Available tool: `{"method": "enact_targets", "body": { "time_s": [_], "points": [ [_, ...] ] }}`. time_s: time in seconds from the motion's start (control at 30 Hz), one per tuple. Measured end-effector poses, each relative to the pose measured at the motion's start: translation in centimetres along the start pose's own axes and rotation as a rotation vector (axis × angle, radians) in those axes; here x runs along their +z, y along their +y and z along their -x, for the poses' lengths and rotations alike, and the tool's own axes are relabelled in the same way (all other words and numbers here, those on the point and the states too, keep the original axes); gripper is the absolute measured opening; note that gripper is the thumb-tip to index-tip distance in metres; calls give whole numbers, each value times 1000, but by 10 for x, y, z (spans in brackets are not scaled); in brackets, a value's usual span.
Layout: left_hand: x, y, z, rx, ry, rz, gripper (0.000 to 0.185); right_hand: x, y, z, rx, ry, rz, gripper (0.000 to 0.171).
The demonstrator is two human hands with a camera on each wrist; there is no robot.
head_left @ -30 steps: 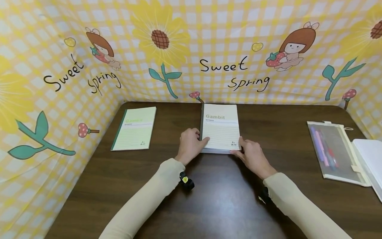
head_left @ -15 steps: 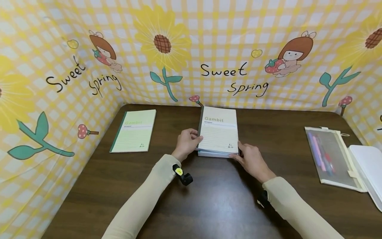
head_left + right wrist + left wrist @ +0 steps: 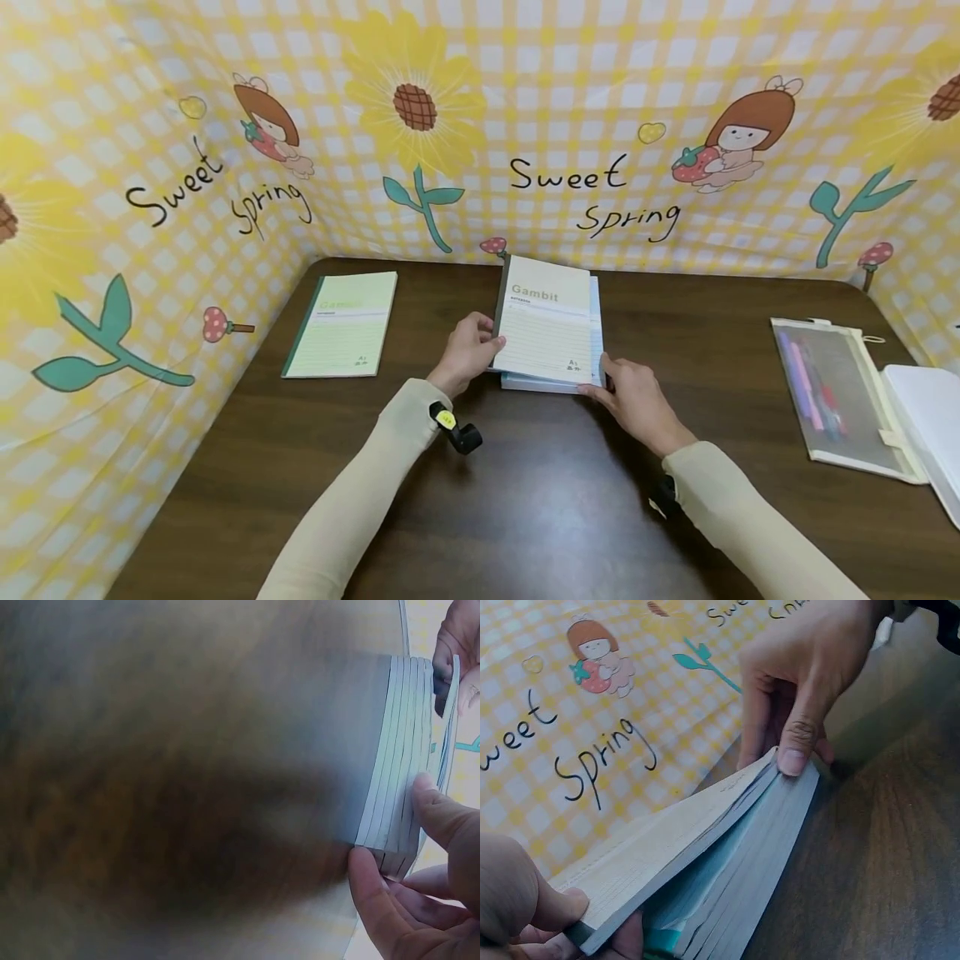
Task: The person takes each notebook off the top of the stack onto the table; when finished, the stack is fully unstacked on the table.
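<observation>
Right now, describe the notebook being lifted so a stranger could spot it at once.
On the dark wooden table, look to the middle of the far edge, at the stack of notebooks. It is the cream Gambit notebook on top, tilted up off the stack, unlike the green notebook lying flat to the left.

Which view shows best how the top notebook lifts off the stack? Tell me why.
The left wrist view: the top notebook tilts up at its spine side, gripped by the left hand, while the right hand pins the stack at the far corner. The head view shows only its skewed cover; the right wrist view shows blurred page edges.
</observation>
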State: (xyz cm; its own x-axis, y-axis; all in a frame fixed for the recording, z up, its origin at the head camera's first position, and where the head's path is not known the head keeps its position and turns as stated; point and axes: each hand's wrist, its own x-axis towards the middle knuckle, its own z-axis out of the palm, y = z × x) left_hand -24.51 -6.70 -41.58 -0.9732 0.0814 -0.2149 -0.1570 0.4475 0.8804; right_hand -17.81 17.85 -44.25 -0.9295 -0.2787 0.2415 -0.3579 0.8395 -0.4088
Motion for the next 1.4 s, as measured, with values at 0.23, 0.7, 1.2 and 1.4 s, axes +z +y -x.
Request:
{"method": "enact_targets", "body": {
  "time_s": [0.23,0.7,1.2,1.4],
  "points": [
    [-9,-4,0,-59,-154,267,28,-2,1,3,1,9,22,35],
    [-55,-39,17,-44,-58,402,29,-6,3,7,9,1,36,36],
    [-106,-73,15,-186,79,304,37,-1,-7,6,2,-15,20,43],
    [-102,-75,15,-170,82,211,41,1,-6,6,-2,-1,22,44]
  ]
}}
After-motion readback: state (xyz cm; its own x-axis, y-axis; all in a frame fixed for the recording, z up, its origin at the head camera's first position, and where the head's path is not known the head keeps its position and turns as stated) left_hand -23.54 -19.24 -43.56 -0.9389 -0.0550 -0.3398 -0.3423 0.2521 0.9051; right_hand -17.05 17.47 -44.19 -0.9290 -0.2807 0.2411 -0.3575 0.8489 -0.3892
